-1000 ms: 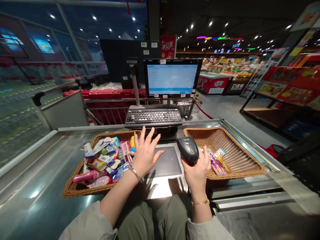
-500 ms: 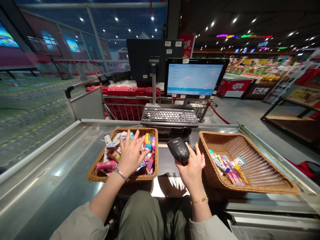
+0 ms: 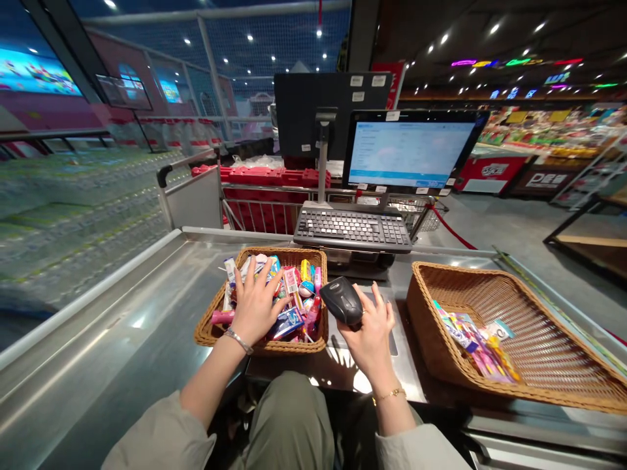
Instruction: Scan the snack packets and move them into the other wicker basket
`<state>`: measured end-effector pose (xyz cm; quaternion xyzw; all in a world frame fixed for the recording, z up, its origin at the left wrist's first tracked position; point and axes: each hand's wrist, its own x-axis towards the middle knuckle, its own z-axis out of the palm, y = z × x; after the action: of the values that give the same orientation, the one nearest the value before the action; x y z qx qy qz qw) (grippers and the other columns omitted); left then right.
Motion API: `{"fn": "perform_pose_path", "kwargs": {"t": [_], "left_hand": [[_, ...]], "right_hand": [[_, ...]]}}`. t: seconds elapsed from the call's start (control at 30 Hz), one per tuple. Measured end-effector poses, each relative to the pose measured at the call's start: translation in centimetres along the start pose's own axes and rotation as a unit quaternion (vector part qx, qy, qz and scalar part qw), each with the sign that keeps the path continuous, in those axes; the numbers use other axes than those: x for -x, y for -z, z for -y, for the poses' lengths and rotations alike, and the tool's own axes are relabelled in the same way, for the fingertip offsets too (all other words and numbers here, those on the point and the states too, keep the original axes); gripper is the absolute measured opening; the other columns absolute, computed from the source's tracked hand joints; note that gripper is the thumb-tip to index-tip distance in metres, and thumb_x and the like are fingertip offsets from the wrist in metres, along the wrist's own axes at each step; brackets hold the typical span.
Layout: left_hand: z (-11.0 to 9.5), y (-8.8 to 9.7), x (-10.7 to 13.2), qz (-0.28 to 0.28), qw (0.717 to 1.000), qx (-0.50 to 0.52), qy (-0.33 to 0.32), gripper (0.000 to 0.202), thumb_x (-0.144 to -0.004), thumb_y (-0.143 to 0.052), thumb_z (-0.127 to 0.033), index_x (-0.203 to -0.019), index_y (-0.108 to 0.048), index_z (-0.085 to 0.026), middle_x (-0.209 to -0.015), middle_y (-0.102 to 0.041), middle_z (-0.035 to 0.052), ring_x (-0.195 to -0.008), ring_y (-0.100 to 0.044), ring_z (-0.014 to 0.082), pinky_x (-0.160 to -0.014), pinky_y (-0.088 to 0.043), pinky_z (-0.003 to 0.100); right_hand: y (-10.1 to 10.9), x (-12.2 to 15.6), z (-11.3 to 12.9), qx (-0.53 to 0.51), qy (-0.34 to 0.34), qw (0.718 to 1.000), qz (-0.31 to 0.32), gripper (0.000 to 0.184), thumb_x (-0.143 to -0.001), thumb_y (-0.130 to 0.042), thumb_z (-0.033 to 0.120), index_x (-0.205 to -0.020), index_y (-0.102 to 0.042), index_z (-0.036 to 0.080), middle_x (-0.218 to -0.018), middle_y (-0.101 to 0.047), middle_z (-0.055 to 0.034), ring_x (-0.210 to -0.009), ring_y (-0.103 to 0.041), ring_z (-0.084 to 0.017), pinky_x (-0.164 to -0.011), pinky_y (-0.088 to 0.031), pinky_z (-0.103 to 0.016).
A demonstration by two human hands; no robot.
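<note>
My left hand [image 3: 256, 302] lies with fingers spread on a heap of small colourful packets [image 3: 294, 297] in the left wicker basket [image 3: 208, 333]. It grips none of them. My right hand [image 3: 372, 329] is wrapped round the handle of a black barcode scanner [image 3: 343, 300], held up between the two baskets over the dark scan plate. The right wicker basket [image 3: 533, 391] holds several packets [image 3: 477, 349] along its near left side.
A keyboard [image 3: 353, 228] and a lit monitor [image 3: 410, 153] stand behind the baskets on the steel checkout counter [image 3: 132, 346]. Behind them are a red shopping cart [image 3: 264, 196] and a metal rail. Shop shelves lie to the right.
My left hand moved from over the scan plate leftward onto the packets in the left basket. The scanner stayed in my right hand. The view swung left.
</note>
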<state>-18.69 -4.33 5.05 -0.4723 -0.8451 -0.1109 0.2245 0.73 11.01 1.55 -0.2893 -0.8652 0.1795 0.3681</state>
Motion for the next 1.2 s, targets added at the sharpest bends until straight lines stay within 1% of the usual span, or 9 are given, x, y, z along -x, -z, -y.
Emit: {"fn": "perform_pose_path", "kwargs": {"t": [0.1,0.23,0.43,0.57,0.67,0.87,1.0,1.2], "left_hand": [[0.0,-0.5,0.0,0.006,1.000,0.002,-0.008,0.053,-0.088,-0.060,-0.042,-0.137,-0.055,-0.021,-0.156,-0.036,0.0132,-0.148,-0.015,0.0423,-0.114,-0.012,0.072],[-0.5,-1.4,-1.0,0.019,1.000,0.009,-0.019,0.055,-0.085,-0.065,-0.041,-0.134,-0.057,-0.019,-0.155,-0.038,0.0151,-0.148,-0.015,0.0430,-0.114,-0.013,0.072],[-1.1,-3.3,-3.3,0.033,0.999,0.007,-0.038,0.060,-0.084,-0.064,-0.051,-0.132,-0.058,-0.017,-0.153,-0.040,0.0171,-0.147,-0.016,0.0426,-0.115,-0.011,0.070],[-1.2,-4.4,-4.3,0.057,0.997,0.002,-0.057,0.063,-0.079,-0.068,-0.056,-0.131,-0.060,-0.020,-0.153,-0.040,0.0157,-0.147,-0.018,0.0435,-0.114,-0.010,0.072],[-1.2,-5.2,-4.7,0.068,0.995,0.003,-0.072,0.060,-0.075,-0.073,-0.054,-0.127,-0.063,-0.023,-0.153,-0.041,0.0144,-0.147,-0.019,0.0438,-0.114,-0.009,0.073],[-1.2,-6.6,-4.9,0.082,0.991,0.010,-0.102,0.056,-0.068,-0.082,-0.045,-0.118,-0.068,-0.026,-0.152,-0.042,0.0130,-0.146,-0.020,0.0452,-0.112,-0.006,0.076],[-1.1,-7.1,-5.0,0.087,0.991,0.023,-0.101,0.043,-0.071,-0.081,-0.039,-0.111,-0.070,-0.029,-0.152,-0.044,0.0108,-0.147,-0.021,0.0421,-0.112,-0.003,0.076],[-1.4,-7.0,-5.1,0.085,0.990,0.025,-0.111,0.030,-0.074,-0.077,-0.036,-0.102,-0.073,-0.027,-0.151,-0.046,0.0082,-0.146,-0.022,0.0420,-0.111,-0.004,0.077]], "right_hand": [[-0.4,0.2,-0.2,-0.001,-0.008,1.000,0.011,0.027,-0.076,-0.060,0.026,-0.102,-0.069,0.024,-0.136,-0.060,-0.0052,-0.144,-0.028,-0.033,-0.113,-0.016,-0.064],[-0.8,0.2,-0.4,-0.008,-0.025,1.000,0.016,0.026,-0.076,-0.060,0.027,-0.101,-0.069,0.024,-0.136,-0.060,-0.0046,-0.144,-0.029,-0.033,-0.113,-0.015,-0.064],[-1.1,0.4,-0.8,-0.004,-0.027,0.999,0.022,0.029,-0.078,-0.060,0.029,-0.105,-0.068,0.026,-0.136,-0.060,-0.0036,-0.144,-0.029,-0.033,-0.112,-0.017,-0.065],[-1.4,0.4,-0.9,0.001,-0.023,0.999,0.023,0.031,-0.079,-0.059,0.029,-0.108,-0.068,0.025,-0.136,-0.060,-0.0047,-0.143,-0.030,-0.033,-0.111,-0.018,-0.066],[-1.6,0.4,-1.0,0.001,-0.023,0.999,0.025,0.030,-0.079,-0.059,0.030,-0.107,-0.068,0.025,-0.135,-0.060,-0.0052,-0.143,-0.030,-0.034,-0.111,-0.018,-0.066],[-1.7,0.4,-0.9,-0.002,-0.028,0.999,0.033,0.030,-0.080,-0.060,0.032,-0.107,-0.068,0.025,-0.137,-0.059,-0.0042,-0.144,-0.029,-0.034,-0.112,-0.017,-0.065],[-1.8,0.4,-1.0,-0.001,-0.029,0.999,0.032,0.029,-0.080,-0.060,0.033,-0.107,-0.068,0.026,-0.136,-0.060,-0.0037,-0.144,-0.030,-0.033,-0.112,-0.018,-0.066],[-1.8,0.4,-1.0,-0.001,-0.032,0.999,0.027,0.028,-0.079,-0.061,0.034,-0.105,-0.069,0.026,-0.135,-0.060,-0.0043,-0.143,-0.030,-0.033,-0.112,-0.018,-0.064]]}}
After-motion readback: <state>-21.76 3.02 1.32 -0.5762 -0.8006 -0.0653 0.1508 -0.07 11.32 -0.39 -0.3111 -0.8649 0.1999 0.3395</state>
